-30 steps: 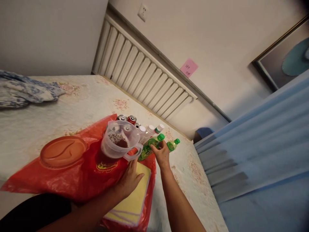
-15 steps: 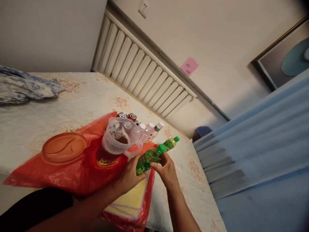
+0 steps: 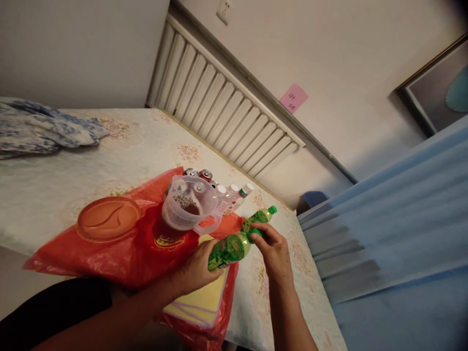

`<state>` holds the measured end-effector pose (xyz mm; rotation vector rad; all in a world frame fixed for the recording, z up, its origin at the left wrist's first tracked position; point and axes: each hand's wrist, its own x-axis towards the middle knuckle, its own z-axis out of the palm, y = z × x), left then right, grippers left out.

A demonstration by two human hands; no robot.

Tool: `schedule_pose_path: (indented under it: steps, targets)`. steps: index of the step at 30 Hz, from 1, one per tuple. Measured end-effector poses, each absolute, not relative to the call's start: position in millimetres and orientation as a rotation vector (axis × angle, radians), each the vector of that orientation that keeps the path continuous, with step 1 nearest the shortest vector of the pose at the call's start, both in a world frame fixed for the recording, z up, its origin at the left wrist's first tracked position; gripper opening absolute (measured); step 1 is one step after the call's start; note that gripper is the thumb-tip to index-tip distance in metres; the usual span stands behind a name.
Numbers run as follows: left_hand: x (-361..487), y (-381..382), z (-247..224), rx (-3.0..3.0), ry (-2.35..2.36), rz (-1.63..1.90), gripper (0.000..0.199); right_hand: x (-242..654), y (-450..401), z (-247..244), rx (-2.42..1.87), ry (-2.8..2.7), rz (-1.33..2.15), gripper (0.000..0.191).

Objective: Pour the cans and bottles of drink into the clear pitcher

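Note:
A green-labelled bottle [image 3: 228, 251] leans over the table, its lower end held in my left hand [image 3: 199, 268]. The fingers of my right hand [image 3: 270, 246] are closed on its green cap [image 3: 254, 236]. Left of the bottle stands a clear plastic pitcher [image 3: 188, 207] with dark, foamy liquid inside. It rests on a red plastic bag [image 3: 109, 261]. A second green bottle [image 3: 259, 217] is behind my right hand. Below the held bottle lies a yellow cloth [image 3: 204, 302] with purple edging.
Several cans [image 3: 205, 174] and white-capped bottles [image 3: 234, 191] stand behind the pitcher. An orange round lid [image 3: 108, 218] lies on the bag. Blue-and-white fabric [image 3: 47, 129] is at the far left of the flowered tablecloth [image 3: 146, 146]. A blue curtain [image 3: 395, 219] hangs at right.
My right hand has moved from the bottle's body to its cap. The bottle is tilted further to the right, showing more of its label. The view has shifted slightly.

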<state>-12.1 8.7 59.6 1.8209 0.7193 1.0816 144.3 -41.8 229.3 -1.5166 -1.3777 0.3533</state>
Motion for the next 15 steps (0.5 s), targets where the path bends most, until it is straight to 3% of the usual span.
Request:
schedule_pose_path:
  steps: [5, 11, 15]
  targets:
    - [-22, 2, 65, 1.813, 0.678, 0.955, 0.056, 164, -35, 216, -1.407, -1.152, 0.326, 0.025]
    - [-34, -2, 74, 1.776, 0.602, 0.826, 0.058, 164, -11, 145, -1.679, -1.276, 0.670, 0.038]
    - [-41, 1, 81, 1.759, 0.526, 0.769, 0.056, 147, 1, 105, -1.716, -1.412, 0.613, 0.048]
